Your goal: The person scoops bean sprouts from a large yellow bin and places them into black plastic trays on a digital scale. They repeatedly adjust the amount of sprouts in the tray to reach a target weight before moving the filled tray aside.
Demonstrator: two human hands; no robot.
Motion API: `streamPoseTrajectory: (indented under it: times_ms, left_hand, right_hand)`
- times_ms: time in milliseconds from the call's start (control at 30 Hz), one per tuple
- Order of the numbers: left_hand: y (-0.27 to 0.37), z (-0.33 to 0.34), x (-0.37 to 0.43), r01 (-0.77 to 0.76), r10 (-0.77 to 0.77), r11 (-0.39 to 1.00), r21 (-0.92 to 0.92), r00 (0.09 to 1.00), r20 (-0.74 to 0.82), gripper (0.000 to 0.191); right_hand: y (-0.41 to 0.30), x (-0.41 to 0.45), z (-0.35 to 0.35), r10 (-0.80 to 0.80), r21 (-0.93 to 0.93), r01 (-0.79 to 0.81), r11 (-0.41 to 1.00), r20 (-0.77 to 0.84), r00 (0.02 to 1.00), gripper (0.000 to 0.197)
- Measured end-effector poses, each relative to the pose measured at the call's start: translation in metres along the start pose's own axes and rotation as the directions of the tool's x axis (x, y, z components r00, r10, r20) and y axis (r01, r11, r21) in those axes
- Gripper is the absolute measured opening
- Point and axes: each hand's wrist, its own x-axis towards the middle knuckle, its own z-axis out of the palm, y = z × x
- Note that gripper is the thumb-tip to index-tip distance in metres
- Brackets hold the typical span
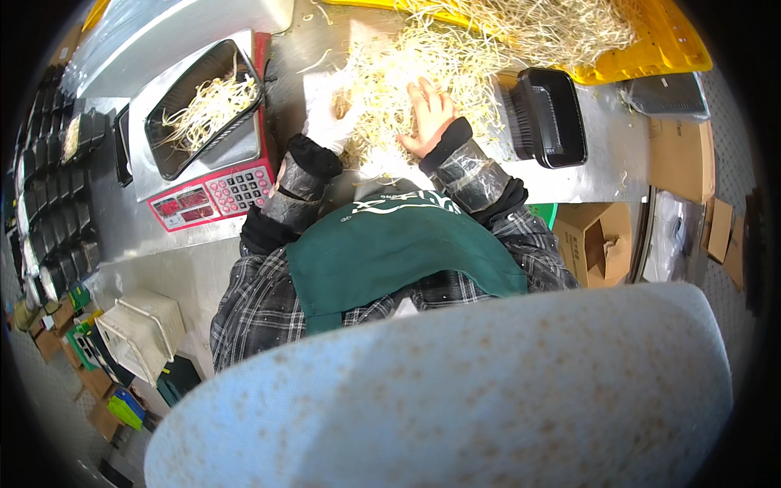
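Observation:
A pile of bean sprouts (pixel 390 91) lies on the metal table in front of me, brightly lit. My left hand (pixel 329 119), in a white glove, rests against the pile's left edge; glare blurs its fingers, so its grip cannot be made out. On the pile's right part lies my right hand (pixel 432 116), bare, palm down with fingers apart. To the left, a black plastic tray (pixel 204 113) with some sprouts in it sits tilted on a red digital scale (pixel 210 195). Stacked black trays (pixel 552 119) stand right of the pile.
A yellow crate (pixel 653 55) heaped with sprouts borders the table's far side. A white container (pixel 189 49) stands at the far left. Many black trays (pixel 58 177) are lined up beyond the scale. Cardboard boxes (pixel 595 241) lie to the right, below the table's edge.

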Motion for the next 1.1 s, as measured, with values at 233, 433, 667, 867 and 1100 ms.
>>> streamPoseTrajectory:
  times_ms: [233,433,667,867,1100]
  left_hand:
    - [0.061,0.009,0.057,-0.052,-0.115,0.719,0.693,0.975,0.193,0.087]
    - [-0.009,0.033,0.073,-0.192,0.036,0.918,0.347,0.911,0.411,0.044]
    - [0.080,-0.018,0.020,-0.044,-0.174,0.838,0.544,0.923,0.343,0.068]
    - [0.025,0.012,0.013,-0.074,-0.138,0.689,0.721,0.963,0.231,0.058]
    - [0.070,-0.025,0.011,0.056,-0.109,0.977,0.206,0.962,0.252,0.069]
  right_hand:
    - [0.115,0.066,-0.015,0.579,0.245,-0.555,0.795,-0.034,0.815,0.099]
    - [0.131,0.079,0.007,0.531,0.419,-0.518,0.746,0.095,0.842,0.043]
    - [0.051,0.034,-0.022,-0.131,0.465,0.130,0.876,-0.031,0.991,0.079]
    - [0.067,0.061,0.029,0.109,0.459,-0.147,0.876,0.109,0.988,0.060]
    - [0.107,0.028,-0.048,-0.191,0.777,0.088,0.623,0.042,0.981,0.060]
